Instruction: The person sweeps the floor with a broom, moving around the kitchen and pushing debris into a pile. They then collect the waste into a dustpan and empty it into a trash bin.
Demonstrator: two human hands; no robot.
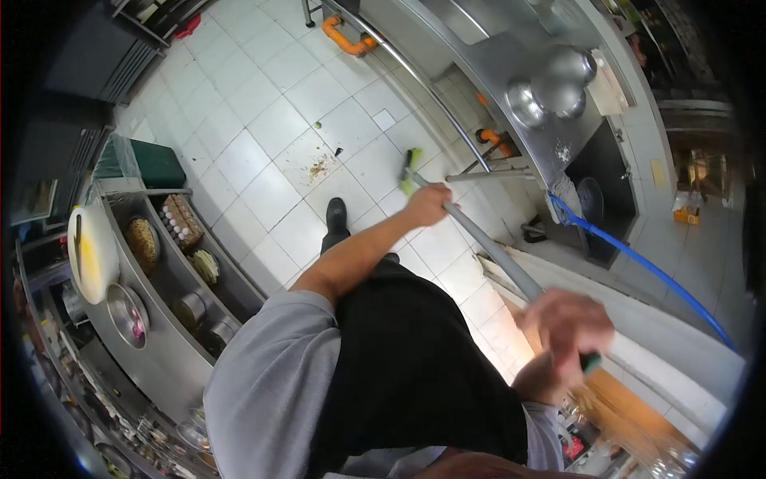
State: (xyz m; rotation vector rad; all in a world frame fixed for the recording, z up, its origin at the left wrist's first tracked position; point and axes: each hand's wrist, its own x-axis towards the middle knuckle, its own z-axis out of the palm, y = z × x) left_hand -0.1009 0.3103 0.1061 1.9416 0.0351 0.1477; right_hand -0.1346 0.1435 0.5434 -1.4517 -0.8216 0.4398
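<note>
My left hand (428,205) is wrapped round the lower part of a broom's grey handle (495,251). My right hand (568,323), a little blurred, grips the same broom near the handle's green end. At the far end, the green-bristled broom head (410,172) is over the white tiled floor, close to the sink's metal frame. Left of the bristles, a patch of brown crumbs (321,168) is scattered on the tiles. A small dark scrap (338,152) and a green bit (317,124) lie near it.
A steel counter (171,343) with pans, bowls and an egg tray (182,219) runs along the left. A green bin (155,164) stands beyond it. On the right are a steel sink (511,80) with metal bowls, orange pipes (347,36) and a blue hose (638,255).
</note>
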